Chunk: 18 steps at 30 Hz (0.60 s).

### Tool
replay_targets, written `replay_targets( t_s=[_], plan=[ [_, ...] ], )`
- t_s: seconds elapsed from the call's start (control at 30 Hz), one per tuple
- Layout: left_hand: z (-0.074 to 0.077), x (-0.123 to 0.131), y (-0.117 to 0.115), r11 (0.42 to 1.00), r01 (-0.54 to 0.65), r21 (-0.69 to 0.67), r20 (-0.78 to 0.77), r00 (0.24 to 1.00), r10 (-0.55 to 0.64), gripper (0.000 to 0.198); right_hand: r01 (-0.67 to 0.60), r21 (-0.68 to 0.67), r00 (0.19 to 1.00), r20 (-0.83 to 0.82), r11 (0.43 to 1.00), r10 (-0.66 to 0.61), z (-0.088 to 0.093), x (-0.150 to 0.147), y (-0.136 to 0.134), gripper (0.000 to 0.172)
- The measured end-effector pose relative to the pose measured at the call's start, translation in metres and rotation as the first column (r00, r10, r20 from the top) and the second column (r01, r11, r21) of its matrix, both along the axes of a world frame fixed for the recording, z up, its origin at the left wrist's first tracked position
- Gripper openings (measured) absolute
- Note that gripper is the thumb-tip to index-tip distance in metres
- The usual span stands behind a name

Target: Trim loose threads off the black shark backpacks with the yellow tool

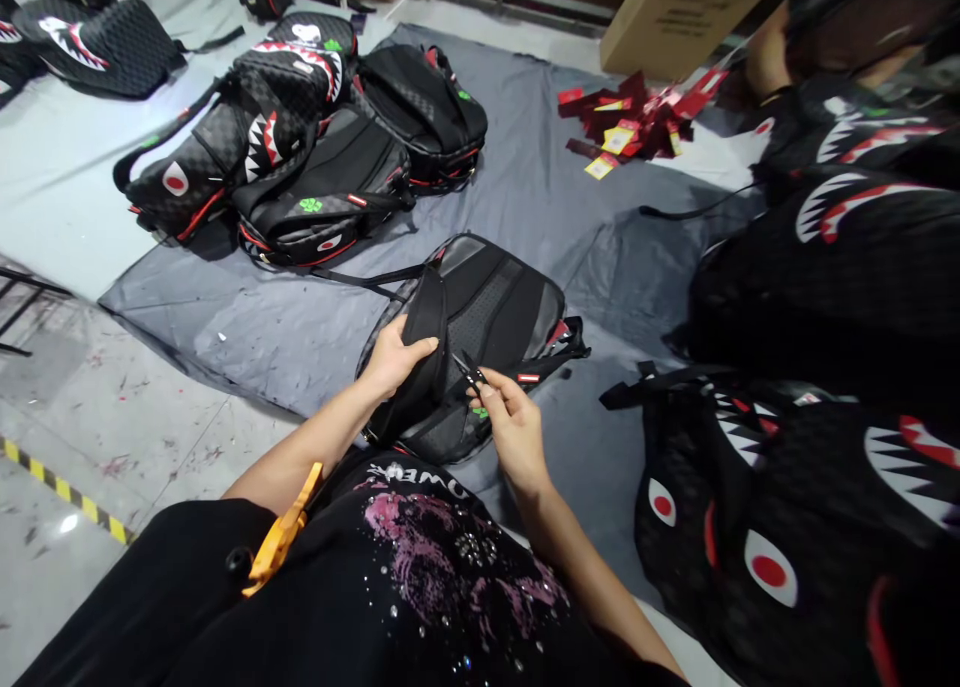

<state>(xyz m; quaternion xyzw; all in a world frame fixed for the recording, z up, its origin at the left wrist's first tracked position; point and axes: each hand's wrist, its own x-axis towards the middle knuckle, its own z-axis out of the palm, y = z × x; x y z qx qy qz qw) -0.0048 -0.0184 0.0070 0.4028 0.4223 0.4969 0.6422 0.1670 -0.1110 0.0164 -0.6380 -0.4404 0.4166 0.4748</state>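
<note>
While the left hand (394, 359) is wrapped around the strap (427, 312), fingers curled behind it and thumb pressed across the front, the right hand (511, 429) pinches small snips (469, 370) between thumb and fingertips. The blades point up and left, toward that thumb. The backpack (499, 302) lies back-panel up on the grey sheet (570, 217), just ahead of both hands, with its strap lifted off the panel by the left grip.

Here's the danger as I read it: the tips sit very near the left thumb, with hardly any gap between them. One slip and the blades could nick skin, or bite into the strap's webbing. Whether the blades are parted is too small to tell.

The backpack rests loose on the sheet, so a tug from the left hand might slide it and throw the aim off. More bags (825, 297) crowd close on the far side of the right hand and could jog the forearm.
</note>
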Motion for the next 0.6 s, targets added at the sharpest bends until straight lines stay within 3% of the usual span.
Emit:
replay_targets(
  t_s=[0.1,0.17,0.3,0.43,0.6],
  plan=[
    [0.001,-0.002,0.0,0.999,0.047,-0.001,0.054,0.997,-0.047,0.047,-0.009,0.019,0.999,-0.037,1.0,0.01,-0.001,-0.001,0.002,0.047],
    [0.002,-0.003,-0.001,0.996,0.083,-0.015,0.101,0.992,-0.081,0.048,-0.058,0.042,0.998,-0.015,0.997,0.059,-0.001,0.0,0.004,0.039],
    [0.004,-0.003,-0.002,0.996,0.082,-0.015,0.116,0.99,-0.08,0.049,-0.105,0.102,0.971,0.224,0.989,0.08,0.004,0.005,0.009,0.03],
    [0.005,0.0,-0.003,0.999,0.05,0.006,0.082,0.995,-0.05,0.046,-0.243,0.184,0.839,0.533,0.952,0.111,0.016,0.011,0.017,0.029],
    [0.005,0.0,-0.005,0.998,0.066,0.001,0.078,0.995,-0.066,0.047,-0.388,0.226,0.669,0.736,0.894,0.104,0.021,0.018,0.034,0.026]
  ],
)
